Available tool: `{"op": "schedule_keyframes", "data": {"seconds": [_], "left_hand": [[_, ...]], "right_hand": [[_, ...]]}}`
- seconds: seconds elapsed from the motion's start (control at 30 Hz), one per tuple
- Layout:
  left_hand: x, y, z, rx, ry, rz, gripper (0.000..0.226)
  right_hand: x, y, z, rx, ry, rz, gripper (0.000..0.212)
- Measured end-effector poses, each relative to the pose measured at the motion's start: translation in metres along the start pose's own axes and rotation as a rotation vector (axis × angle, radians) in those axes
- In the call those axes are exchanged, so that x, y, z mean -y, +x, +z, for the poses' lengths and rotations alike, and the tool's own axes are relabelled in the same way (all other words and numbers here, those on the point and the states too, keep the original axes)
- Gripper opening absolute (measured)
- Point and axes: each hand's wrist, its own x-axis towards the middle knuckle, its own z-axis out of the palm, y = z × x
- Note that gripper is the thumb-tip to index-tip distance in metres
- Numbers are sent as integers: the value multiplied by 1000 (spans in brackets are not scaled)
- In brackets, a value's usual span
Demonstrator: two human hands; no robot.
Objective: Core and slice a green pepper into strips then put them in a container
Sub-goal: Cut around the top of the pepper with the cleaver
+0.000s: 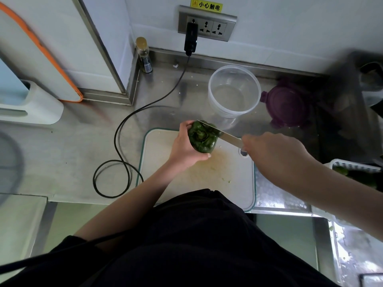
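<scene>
Cupped in the left hand (184,145), the green pepper (202,137) sits stem end up over the far part of the cutting board (226,179). Gripping the handle, the right hand (271,151) lays the knife (222,135) across the pepper's far shoulder. Probably a first coring cut: keep the blade just outside the stem and the fingertips clear. Beyond the board waits the clear container (234,93), its purple lid (287,103) beside it.

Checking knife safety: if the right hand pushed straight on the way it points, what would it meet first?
Probably the green pepper, gripped by the left hand; the right hand already has the knife on it. Depth is unclear.
</scene>
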Motion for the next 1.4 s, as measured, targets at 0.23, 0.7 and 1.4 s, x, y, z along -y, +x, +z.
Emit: {"op": "schedule_keyframes", "data": {"seconds": [0.23,0.7,1.4], "left_hand": [[-1,0,2,-33,-10,-19,93],[-1,1,2,-30,12,-27,97],[-13,-20,-35,57,578,169,85]], "right_hand": [[9,18,12,-66,78,41,21],[-11,30,27,-51,193,-15,39],[-78,47,170,-205,1259,551,40]]}}
